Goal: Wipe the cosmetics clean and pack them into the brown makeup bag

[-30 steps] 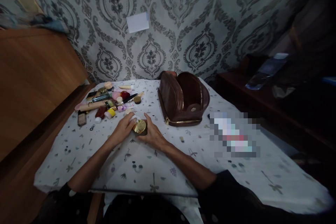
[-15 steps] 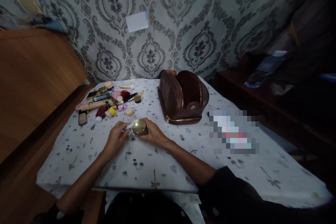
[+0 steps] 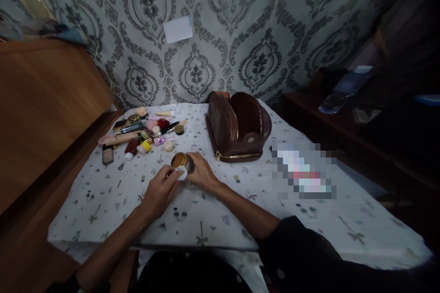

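My right hand (image 3: 200, 170) is wrapped round a small round jar with a shiny gold lid (image 3: 179, 160), held just above the tablecloth. Between the fingers of my left hand (image 3: 161, 190) is a white cotton pad (image 3: 181, 173), pressed against the near edge of the lid. The loose pile of makeup and cosmetics (image 3: 146, 135) lies beyond my hands to the left. Closest to the jar there is a small pale round pot (image 3: 168, 146). A brown leather toiletry bag (image 3: 223, 123) stands unzipped behind my right hand, its flap gaping.
A patterned white cloth (image 3: 213, 219) covers the table. On its right side lies a blurred-out pixelated item (image 3: 302, 171). A clear plastic bottle (image 3: 345, 89) rests on a dark surface further right. A wooden cabinet (image 3: 51, 114) borders the left, with a patterned wall behind.
My left hand has moved the cotton pad from the lid's left side round to its near edge. The jar has tilted and shifted slightly left in my right hand.
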The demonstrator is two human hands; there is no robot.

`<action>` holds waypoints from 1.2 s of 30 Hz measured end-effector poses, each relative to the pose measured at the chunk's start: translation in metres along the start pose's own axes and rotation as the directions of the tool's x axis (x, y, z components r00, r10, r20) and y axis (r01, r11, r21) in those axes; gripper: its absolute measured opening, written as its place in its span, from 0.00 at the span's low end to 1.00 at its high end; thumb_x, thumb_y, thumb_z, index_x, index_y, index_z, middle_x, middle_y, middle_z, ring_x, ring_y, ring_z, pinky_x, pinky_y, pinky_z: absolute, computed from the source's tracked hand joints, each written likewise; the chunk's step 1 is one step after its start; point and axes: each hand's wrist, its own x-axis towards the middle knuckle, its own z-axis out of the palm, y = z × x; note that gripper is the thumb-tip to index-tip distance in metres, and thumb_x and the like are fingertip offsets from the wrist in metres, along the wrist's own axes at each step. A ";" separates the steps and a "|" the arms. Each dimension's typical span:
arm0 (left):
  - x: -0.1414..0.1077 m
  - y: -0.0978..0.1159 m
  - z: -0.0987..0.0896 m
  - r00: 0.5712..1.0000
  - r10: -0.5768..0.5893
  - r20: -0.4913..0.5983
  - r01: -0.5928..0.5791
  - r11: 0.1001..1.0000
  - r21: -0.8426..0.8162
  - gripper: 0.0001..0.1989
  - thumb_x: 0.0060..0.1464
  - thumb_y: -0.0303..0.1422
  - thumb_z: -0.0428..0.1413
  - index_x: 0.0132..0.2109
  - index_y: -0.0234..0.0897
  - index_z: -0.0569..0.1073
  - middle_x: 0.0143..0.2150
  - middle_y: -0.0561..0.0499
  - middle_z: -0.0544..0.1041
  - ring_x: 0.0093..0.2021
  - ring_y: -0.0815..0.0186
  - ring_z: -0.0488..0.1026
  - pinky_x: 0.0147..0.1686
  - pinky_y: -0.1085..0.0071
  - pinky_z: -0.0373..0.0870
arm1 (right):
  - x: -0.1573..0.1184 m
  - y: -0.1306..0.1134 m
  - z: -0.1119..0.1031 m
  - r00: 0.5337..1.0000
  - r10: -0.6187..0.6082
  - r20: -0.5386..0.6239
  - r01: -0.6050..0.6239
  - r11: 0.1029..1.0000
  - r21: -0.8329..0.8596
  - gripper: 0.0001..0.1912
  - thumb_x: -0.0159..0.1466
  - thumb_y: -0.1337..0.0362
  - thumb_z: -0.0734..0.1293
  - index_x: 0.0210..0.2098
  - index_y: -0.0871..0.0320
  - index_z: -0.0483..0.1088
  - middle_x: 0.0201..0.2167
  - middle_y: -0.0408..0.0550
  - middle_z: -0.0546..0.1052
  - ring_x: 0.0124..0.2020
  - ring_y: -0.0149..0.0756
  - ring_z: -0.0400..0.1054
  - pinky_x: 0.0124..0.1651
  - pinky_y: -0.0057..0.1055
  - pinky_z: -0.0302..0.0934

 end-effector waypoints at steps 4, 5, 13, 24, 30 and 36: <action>0.007 0.007 0.000 0.998 0.069 -0.002 -0.068 0.983 0.170 0.13 0.64 0.30 0.45 0.50 0.41 0.70 0.42 0.46 0.70 0.43 0.62 0.70 0.37 0.70 0.70 | -0.004 -0.002 0.000 0.999 -0.035 0.034 0.036 0.999 -0.021 0.28 0.50 0.71 0.71 0.51 0.56 0.67 0.41 0.48 0.68 0.44 0.40 0.66 0.49 0.35 0.63; 0.009 0.008 -0.001 0.997 0.071 0.000 -0.070 0.978 0.198 0.13 0.64 0.30 0.44 0.50 0.41 0.70 0.42 0.46 0.70 0.43 0.62 0.70 0.37 0.70 0.70 | -0.005 -0.003 0.000 0.998 -0.044 0.048 0.045 0.999 -0.023 0.29 0.50 0.70 0.71 0.52 0.56 0.66 0.42 0.48 0.68 0.44 0.40 0.65 0.49 0.35 0.63; 0.042 0.012 -0.013 0.992 -0.121 0.040 0.116 0.987 0.113 0.12 0.64 0.33 0.45 0.47 0.38 0.71 0.41 0.47 0.68 0.42 0.62 0.69 0.39 0.68 0.68 | -0.005 -0.003 0.002 0.986 -0.154 0.069 0.153 0.988 0.024 0.26 0.50 0.70 0.72 0.49 0.57 0.66 0.42 0.47 0.64 0.43 0.39 0.65 0.48 0.36 0.64; 0.048 -0.068 0.008 0.950 -0.291 0.111 0.309 0.844 -0.438 0.16 0.57 0.33 0.48 0.49 0.36 0.74 0.50 0.45 0.76 0.52 0.57 0.71 0.56 0.58 0.64 | -0.006 -0.009 -0.001 0.983 -0.123 0.133 0.123 0.992 0.006 0.33 0.52 0.67 0.73 0.55 0.55 0.63 0.46 0.47 0.65 0.48 0.40 0.65 0.51 0.37 0.63; 0.020 -0.069 0.011 0.917 -0.310 0.250 0.397 0.757 -0.519 0.19 0.56 0.33 0.49 0.53 0.34 0.72 0.50 0.44 0.76 0.50 0.59 0.72 0.51 0.61 0.68 | -0.004 -0.001 0.003 0.995 -0.084 0.062 0.082 0.996 0.031 0.34 0.49 0.65 0.75 0.54 0.54 0.64 0.46 0.48 0.67 0.49 0.42 0.66 0.53 0.38 0.61; 0.013 -0.044 0.000 0.923 -0.364 0.124 0.382 0.827 -0.412 0.22 0.57 0.38 0.55 0.58 0.38 0.69 0.53 0.44 0.71 0.53 0.57 0.69 0.51 0.60 0.68 | -0.003 -0.002 0.000 0.997 -0.054 0.063 0.052 0.998 0.031 0.30 0.50 0.65 0.75 0.51 0.57 0.66 0.45 0.49 0.72 0.47 0.42 0.66 0.50 0.38 0.61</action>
